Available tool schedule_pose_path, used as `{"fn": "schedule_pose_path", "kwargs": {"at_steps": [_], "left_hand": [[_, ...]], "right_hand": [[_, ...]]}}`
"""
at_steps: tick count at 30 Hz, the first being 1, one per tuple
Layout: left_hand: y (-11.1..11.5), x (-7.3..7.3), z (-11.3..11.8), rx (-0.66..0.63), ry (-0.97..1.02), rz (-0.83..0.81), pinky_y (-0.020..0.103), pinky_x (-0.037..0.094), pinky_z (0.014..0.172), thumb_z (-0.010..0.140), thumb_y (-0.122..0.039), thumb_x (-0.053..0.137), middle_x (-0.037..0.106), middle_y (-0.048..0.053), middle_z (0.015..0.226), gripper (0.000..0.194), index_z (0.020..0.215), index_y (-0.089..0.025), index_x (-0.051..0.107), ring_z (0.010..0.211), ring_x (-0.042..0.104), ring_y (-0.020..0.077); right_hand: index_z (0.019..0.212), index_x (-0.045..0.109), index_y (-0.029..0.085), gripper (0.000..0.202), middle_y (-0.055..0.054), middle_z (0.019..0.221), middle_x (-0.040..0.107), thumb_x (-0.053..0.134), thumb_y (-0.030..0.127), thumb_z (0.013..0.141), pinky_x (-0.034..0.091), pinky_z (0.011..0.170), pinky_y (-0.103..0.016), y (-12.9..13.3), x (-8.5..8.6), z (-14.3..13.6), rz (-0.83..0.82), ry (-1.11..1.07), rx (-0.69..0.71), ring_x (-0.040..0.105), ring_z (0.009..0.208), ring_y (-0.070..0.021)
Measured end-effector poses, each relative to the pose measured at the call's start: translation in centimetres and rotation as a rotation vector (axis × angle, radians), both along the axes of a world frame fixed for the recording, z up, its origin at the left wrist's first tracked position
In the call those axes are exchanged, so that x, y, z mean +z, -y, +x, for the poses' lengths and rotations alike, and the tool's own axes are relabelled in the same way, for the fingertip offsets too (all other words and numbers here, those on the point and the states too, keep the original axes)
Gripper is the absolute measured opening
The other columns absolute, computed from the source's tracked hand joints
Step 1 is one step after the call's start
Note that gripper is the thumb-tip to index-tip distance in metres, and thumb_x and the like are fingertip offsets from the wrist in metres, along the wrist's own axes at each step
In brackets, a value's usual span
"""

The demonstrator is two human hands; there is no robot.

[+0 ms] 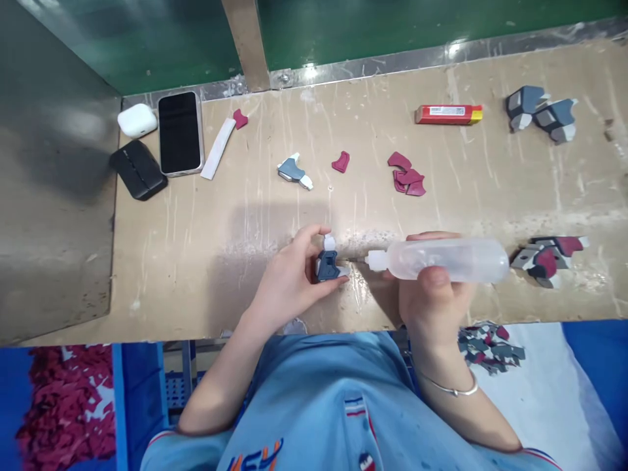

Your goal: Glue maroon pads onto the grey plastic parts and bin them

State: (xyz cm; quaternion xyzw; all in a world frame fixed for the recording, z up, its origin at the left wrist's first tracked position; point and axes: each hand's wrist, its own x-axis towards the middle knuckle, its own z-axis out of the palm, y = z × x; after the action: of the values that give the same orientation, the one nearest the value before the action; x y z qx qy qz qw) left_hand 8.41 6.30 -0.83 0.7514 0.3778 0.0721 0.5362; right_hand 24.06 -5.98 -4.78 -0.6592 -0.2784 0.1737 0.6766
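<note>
Between the thumb and fingers of my left hand [289,278] is a small dark blue-grey plastic part [326,265] with white ends. My right hand [436,294] grips a translucent squeeze bottle [451,259] lying sideways. Its thin needle tip points left, close to the plastic part; whether they touch I cannot tell. Beyond my hands lie another blue-grey and white part [293,171], a single maroon piece [341,161] and a small heap of maroon pieces [408,175]. Right of the bottle rest parts with maroon pieces on them [549,260].
At the back left are a white earbud case [138,121], a black case [139,170], a phone [180,133] and a white strip [218,149]. A red box [447,114] and grey parts [526,104] sit back right. Below the bench edge, maroon pieces [69,405] fill a blue bin.
</note>
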Motion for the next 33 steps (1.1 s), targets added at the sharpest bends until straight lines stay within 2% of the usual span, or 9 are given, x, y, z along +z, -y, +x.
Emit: {"fn": "schedule_pose_path", "kwargs": {"at_steps": [2, 7, 15, 22, 27, 33], "left_hand": [[0.0, 0.0, -0.2, 0.037, 0.023, -0.031, 0.03, 0.047, 0.069, 0.083, -0.024, 0.085, 0.066, -0.011, 0.073, 0.062, 0.135, -0.031, 0.052, 0.063, 0.06, 0.0167], [0.0, 0.3, -0.1, 0.056, 0.047, -0.053, 0.029, 0.045, 0.069, 0.081, -0.023, 0.085, 0.066, -0.011, 0.074, 0.06, 0.131, -0.03, 0.053, 0.065, 0.061, 0.0157], [0.1, 0.3, 0.0, 0.044, 0.049, -0.056, 0.029, 0.046, 0.073, 0.081, -0.021, 0.084, 0.063, -0.011, 0.072, 0.061, 0.134, -0.028, 0.054, 0.068, 0.061, 0.0152], [0.0, 0.5, -0.1, 0.028, 0.033, -0.039, 0.029, 0.045, 0.072, 0.08, -0.019, 0.081, 0.065, -0.009, 0.076, 0.063, 0.137, -0.028, 0.055, 0.068, 0.058, 0.0154], [0.0, 0.4, -0.2, 0.019, 0.013, -0.044, 0.029, 0.043, 0.069, 0.076, -0.011, 0.078, 0.066, -0.009, 0.079, 0.069, 0.138, -0.03, 0.056, 0.064, 0.052, 0.014], [0.1, 0.1, -0.1, 0.041, 0.034, -0.016, 0.028, 0.044, 0.069, 0.078, -0.013, 0.08, 0.063, -0.011, 0.074, 0.065, 0.136, -0.03, 0.056, 0.064, 0.055, 0.0133]], "right_hand": [[0.104, 0.072, 0.024, 0.054, -0.005, 0.098, 0.07, 0.079, 0.074, 0.085, 0.057, 0.07, -0.038, 0.1, -0.2, -0.4, 0.051, 0.086, -0.041, 0.071, 0.081, -0.0224], [0.108, 0.075, 0.025, 0.044, -0.006, 0.097, 0.073, 0.077, 0.065, 0.092, 0.057, 0.072, -0.038, -0.2, 0.1, -0.8, 0.079, 0.343, -0.05, 0.071, 0.084, -0.0237], [0.111, 0.076, 0.024, 0.04, -0.007, 0.096, 0.071, 0.076, 0.06, 0.095, 0.06, 0.069, -0.039, -0.1, 0.4, -0.7, 0.066, 0.515, -0.041, 0.072, 0.082, -0.0248], [0.11, 0.074, 0.026, 0.043, -0.004, 0.085, 0.07, 0.075, 0.066, 0.094, 0.056, 0.053, -0.035, -0.1, 0.6, -0.9, 0.119, 0.486, 0.061, 0.068, 0.067, -0.021], [0.111, 0.072, 0.025, 0.041, -0.002, 0.085, 0.072, 0.074, 0.062, 0.095, 0.056, 0.05, -0.033, 0.2, 0.2, -0.7, 0.148, 0.45, 0.147, 0.07, 0.065, -0.0194], [0.116, 0.071, 0.027, 0.038, -0.001, 0.091, 0.069, 0.072, 0.06, 0.097, 0.056, 0.057, -0.036, 0.7, -0.5, -0.3, 0.147, 0.483, 0.045, 0.068, 0.071, -0.0195]]}}
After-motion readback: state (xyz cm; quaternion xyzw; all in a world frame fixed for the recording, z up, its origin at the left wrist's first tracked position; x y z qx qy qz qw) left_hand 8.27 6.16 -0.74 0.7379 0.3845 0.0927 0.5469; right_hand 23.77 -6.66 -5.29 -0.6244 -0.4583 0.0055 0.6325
